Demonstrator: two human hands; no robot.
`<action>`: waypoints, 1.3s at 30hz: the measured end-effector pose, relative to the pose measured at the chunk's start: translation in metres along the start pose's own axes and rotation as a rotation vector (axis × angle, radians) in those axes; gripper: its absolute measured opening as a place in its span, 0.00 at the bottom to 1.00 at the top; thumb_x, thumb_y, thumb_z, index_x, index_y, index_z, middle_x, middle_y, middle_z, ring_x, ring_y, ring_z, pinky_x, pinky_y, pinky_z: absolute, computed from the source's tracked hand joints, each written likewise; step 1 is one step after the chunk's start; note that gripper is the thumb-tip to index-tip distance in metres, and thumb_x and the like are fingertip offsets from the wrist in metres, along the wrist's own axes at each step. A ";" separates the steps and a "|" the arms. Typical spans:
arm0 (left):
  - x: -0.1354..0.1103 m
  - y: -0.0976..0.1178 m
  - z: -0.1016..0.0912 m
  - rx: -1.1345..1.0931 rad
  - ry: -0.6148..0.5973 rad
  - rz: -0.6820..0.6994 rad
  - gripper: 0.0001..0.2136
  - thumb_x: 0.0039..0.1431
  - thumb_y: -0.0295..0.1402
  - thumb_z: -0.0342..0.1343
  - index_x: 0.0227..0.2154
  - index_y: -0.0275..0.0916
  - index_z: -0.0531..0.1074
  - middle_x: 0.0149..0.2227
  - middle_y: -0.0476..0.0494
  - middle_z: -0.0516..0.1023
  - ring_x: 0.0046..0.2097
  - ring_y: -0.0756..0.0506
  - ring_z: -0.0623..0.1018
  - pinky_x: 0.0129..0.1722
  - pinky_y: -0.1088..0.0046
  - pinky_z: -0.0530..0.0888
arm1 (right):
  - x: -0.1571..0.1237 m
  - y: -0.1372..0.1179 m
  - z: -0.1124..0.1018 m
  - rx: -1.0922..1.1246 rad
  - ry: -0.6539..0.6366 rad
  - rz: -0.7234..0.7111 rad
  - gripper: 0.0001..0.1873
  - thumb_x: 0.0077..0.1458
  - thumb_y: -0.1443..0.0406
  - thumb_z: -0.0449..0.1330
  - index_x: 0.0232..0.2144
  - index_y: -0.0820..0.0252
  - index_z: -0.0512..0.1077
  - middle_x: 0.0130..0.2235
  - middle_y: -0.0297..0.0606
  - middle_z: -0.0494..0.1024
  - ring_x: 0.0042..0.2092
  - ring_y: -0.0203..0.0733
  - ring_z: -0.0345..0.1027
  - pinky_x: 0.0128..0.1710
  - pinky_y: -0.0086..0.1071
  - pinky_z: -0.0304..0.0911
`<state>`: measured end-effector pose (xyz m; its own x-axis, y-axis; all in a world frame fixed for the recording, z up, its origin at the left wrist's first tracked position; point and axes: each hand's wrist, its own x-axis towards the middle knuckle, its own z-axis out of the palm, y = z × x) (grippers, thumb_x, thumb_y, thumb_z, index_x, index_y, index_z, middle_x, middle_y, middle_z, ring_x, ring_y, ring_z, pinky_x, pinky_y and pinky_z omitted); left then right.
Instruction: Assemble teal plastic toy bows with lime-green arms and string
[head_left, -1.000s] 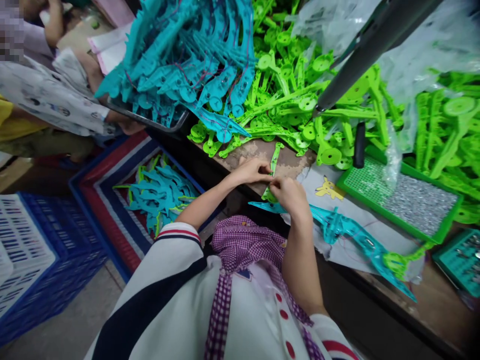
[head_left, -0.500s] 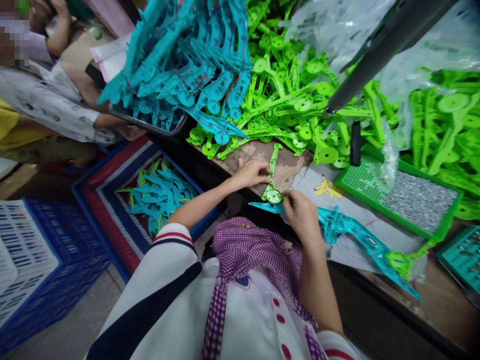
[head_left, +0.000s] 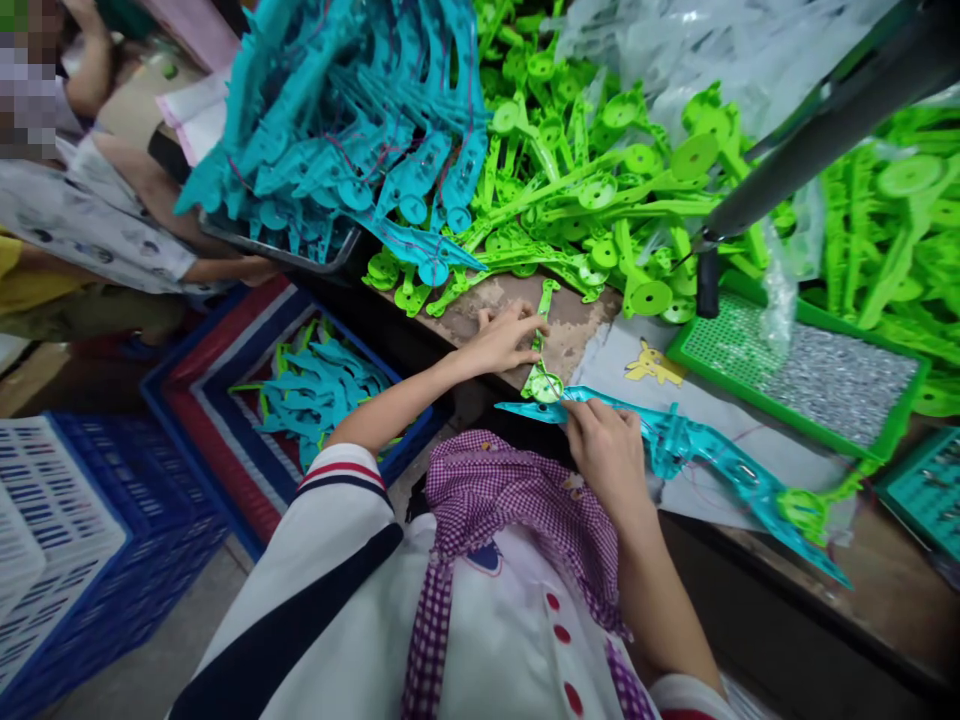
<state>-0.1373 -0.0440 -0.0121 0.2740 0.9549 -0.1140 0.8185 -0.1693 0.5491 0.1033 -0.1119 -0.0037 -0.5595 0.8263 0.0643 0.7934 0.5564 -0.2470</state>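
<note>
A long blue plastic piece (head_left: 709,440), shaped like a toy bow, lies along the table edge. A green arm with a round wheel (head_left: 546,385) meets its left end, and a similar green wheeled arm (head_left: 804,512) is at its right end. My left hand (head_left: 504,340) pinches the left green arm between thumb and fingers, just above the wheel. Beside that wheel, my right hand (head_left: 604,440) is closed over the blue piece, fingertips pinched together. A thin line runs from the fingertips across the wheel; whether it is a cord is hard to tell.
Blue bow pieces fill a black bin (head_left: 341,255). Loose green arms (head_left: 592,190) are heaped behind. A green tray (head_left: 889,430) holds small metal parts. A dark bar (head_left: 810,125) hangs overhead, right. A striped-lined crate (head_left: 202,440) stands left; another person's hand (head_left: 255,268) is beyond.
My right hand has drawn slightly down and right from the wheel, and a thin line now shows there. My left fingers have lifted and spread a little. The hanging bar has shifted right.
</note>
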 end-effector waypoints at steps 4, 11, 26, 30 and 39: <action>0.003 -0.003 0.004 0.132 -0.055 0.315 0.23 0.62 0.24 0.55 0.55 0.58 0.73 0.71 0.46 0.52 0.69 0.34 0.56 0.63 0.46 0.55 | 0.001 0.001 0.001 -0.012 -0.030 -0.007 0.17 0.69 0.67 0.47 0.47 0.57 0.75 0.37 0.40 0.77 0.37 0.43 0.66 0.43 0.38 0.45; 0.005 -0.002 0.000 0.249 -0.148 0.606 0.38 0.50 0.17 0.56 0.58 0.67 0.69 0.73 0.56 0.52 0.72 0.38 0.51 0.67 0.49 0.52 | 0.009 0.002 -0.001 0.001 -0.063 0.055 0.16 0.67 0.67 0.47 0.42 0.57 0.76 0.36 0.40 0.77 0.37 0.42 0.66 0.41 0.39 0.42; -0.026 0.016 0.011 0.313 -0.214 0.593 0.25 0.63 0.22 0.49 0.59 0.55 0.69 0.65 0.45 0.69 0.63 0.42 0.69 0.61 0.58 0.58 | 0.013 0.021 -0.006 0.176 -0.050 0.056 0.13 0.70 0.61 0.46 0.42 0.57 0.69 0.38 0.39 0.81 0.42 0.46 0.72 0.47 0.41 0.42; -0.023 0.018 0.010 0.319 -0.198 0.620 0.23 0.63 0.23 0.51 0.56 0.54 0.71 0.61 0.45 0.73 0.57 0.43 0.72 0.52 0.67 0.66 | 0.006 0.025 -0.010 0.107 -0.070 0.010 0.14 0.70 0.58 0.49 0.43 0.56 0.72 0.39 0.40 0.79 0.45 0.47 0.68 0.46 0.41 0.42; -0.020 0.025 0.006 0.456 -0.235 0.659 0.23 0.65 0.23 0.48 0.57 0.53 0.69 0.59 0.43 0.72 0.55 0.43 0.72 0.47 0.67 0.69 | 0.016 0.030 -0.011 -0.076 -0.015 0.004 0.17 0.70 0.60 0.48 0.37 0.59 0.74 0.38 0.42 0.77 0.44 0.48 0.65 0.50 0.44 0.42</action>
<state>-0.1194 -0.0689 -0.0012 0.8251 0.5587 -0.0838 0.5640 -0.8059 0.1804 0.1210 -0.0814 0.0006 -0.5591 0.8277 0.0492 0.8114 0.5584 -0.1730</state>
